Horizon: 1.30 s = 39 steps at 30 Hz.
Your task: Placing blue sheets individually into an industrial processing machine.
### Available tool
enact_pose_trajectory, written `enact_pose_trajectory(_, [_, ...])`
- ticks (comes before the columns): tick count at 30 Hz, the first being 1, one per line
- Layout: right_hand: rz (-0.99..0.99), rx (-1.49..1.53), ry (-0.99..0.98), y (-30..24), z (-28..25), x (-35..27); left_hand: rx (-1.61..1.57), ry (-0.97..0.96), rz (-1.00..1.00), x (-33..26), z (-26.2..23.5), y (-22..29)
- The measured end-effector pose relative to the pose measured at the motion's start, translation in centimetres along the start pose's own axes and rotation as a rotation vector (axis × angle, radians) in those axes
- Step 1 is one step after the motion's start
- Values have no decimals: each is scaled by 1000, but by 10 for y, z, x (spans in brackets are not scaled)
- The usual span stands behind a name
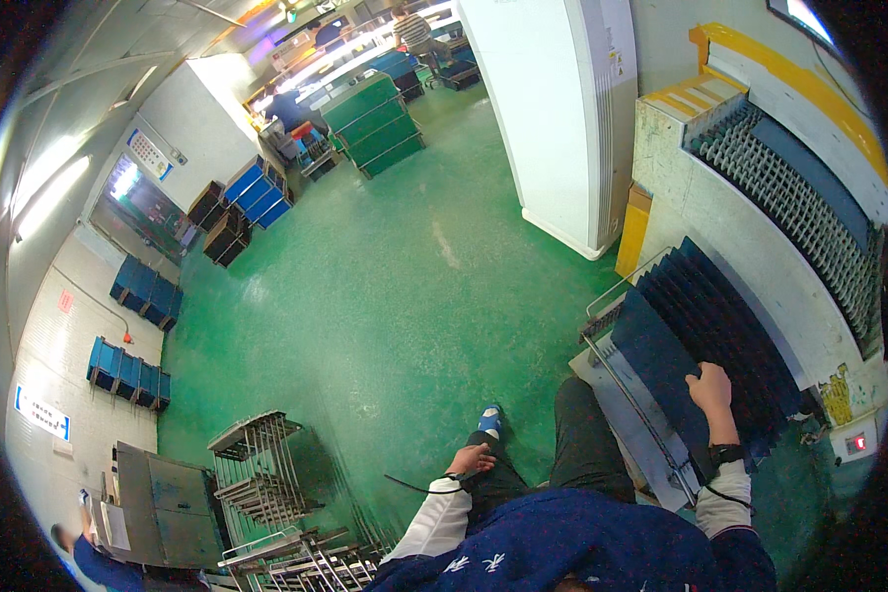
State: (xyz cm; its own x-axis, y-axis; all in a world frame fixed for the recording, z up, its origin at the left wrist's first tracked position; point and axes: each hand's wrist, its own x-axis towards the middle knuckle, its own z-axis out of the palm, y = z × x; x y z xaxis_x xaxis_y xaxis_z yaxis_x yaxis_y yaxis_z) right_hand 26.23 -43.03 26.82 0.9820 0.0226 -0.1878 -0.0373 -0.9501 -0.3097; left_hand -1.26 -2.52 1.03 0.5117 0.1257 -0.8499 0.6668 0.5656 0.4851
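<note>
Bright, even light falls from the ceiling strip lights (44,183) on my left, which blow out to white glare. The green floor (395,286) shows soft sheen and weak shadows. Straight edges bow toward the black fisheye rim, and detail there smears; the centre stays sharp.

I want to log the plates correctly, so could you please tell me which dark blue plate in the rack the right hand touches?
The right hand rests on the frontmost dark blue plate, the one nearest the person; the other plates stand behind it, untouched.
</note>
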Motion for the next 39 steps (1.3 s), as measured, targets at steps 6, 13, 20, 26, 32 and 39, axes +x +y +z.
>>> enact_pose_trajectory(6, [-60, -15, 60, 10, 9, 3, 43, 10, -5, -1, 3, 3])
enact_pose_trajectory(13, [-48, -7, 50, 4, 5, 1, 35, 9, -6, -2, 1, 2])
enact_pose_trajectory(20, [-47, 4, 58, 8, 8, 2, 60, 16, -7, -4, 2, 4])
enact_pose_trajectory(26, [-56, 10, 65, 5, 6, 1, 25, 18, -2, 0, -1, 0])
enact_pose_trajectory(32, [-62, 10, 68, 6, 7, 1, 12, 26, -11, 0, 0, 0])
enact_pose_trajectory(39, [-63, 23, 80, 7, 8, 2, 2, 10, -22, -3, 1, 2])
